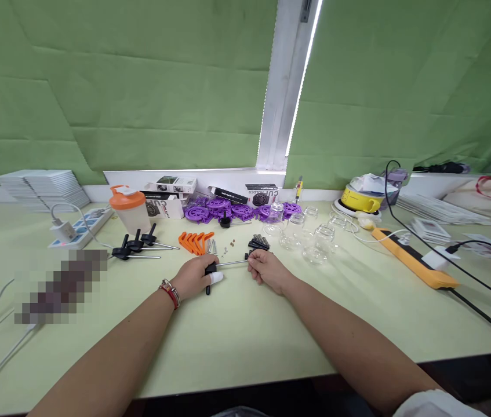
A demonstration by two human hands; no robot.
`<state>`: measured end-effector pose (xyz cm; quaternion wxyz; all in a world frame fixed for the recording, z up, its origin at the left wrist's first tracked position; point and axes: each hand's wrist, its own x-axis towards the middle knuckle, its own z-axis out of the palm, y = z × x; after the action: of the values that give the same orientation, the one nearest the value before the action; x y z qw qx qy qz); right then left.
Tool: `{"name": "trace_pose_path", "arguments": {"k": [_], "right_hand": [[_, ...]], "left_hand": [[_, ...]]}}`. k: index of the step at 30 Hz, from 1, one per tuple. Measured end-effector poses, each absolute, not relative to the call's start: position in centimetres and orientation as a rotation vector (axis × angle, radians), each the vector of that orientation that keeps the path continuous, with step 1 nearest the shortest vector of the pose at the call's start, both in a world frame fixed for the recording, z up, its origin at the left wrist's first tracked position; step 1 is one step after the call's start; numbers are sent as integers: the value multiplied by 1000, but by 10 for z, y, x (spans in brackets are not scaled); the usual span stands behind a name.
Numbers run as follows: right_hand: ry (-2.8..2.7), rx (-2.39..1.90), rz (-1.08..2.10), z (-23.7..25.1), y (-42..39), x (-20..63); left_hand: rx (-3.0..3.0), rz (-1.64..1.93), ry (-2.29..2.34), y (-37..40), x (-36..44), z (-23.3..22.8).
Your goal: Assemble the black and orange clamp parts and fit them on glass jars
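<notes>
Rod point(233, 264) and black head point(211, 269), joined as one piece, are spanning the gap between our hands, over the middle of the table point(228, 347). We are holding the long axis almost crosswise, roughly along the table's front edge, with the head at our left and the rod pointing right, its right end tilting slightly away from us. A dark stub is sticking out toward us below our left thumb. The rod is showing thin, straight and silvery; the head is looking plain black. Our left hand point(193, 279) is closing around the head, while our right hand point(269, 272) is pinching the rod toward its other end, whose tip is probably hiding behind our fingers. Similar black-headed rods point(134, 244) are lying farther left.
</notes>
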<state>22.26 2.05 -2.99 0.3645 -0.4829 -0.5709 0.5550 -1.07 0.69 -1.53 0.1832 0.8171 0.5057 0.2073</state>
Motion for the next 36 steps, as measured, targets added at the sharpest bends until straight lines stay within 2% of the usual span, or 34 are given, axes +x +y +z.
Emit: {"name": "trace_pose_path", "arguments": {"k": [15, 22, 36], "right_hand": [[-1487, -1277, 1406, -28, 20, 221], [-1456, -1160, 1446, -30, 20, 223], [-1534, -1266, 1407, -29, 21, 223]], "left_hand": [[2296, 564, 1440, 6, -10, -13], [2328, 547, 1436, 8, -12, -16], [2316, 551, 1436, 8, -12, -17]]}}
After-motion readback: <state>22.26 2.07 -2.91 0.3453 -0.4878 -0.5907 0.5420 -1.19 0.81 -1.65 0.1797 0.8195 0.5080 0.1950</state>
